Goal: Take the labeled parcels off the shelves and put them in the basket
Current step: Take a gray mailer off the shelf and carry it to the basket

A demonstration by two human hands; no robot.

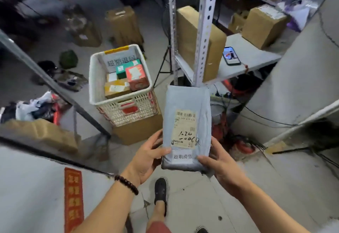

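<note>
Carrying step in hand: grey parcel [187,128] off the shelf, held up label-side to the camera, near centre of view. Left hand [146,159] wrapped round the lower left edge, thumb laid across the front; right hand [218,165] cupping the lower right corner, fingers partly curled beneath. White basket [95,78] at about 10 o'clock from the parcel, perched on a cardboard box [137,130], already holding several small boxes. Likely next: swing up and left toward 10 o'clock, clear the rim, then lay flat on top of the boxes. More parcels waiting on the shelf [256,58] at 1 o'clock.
</note>
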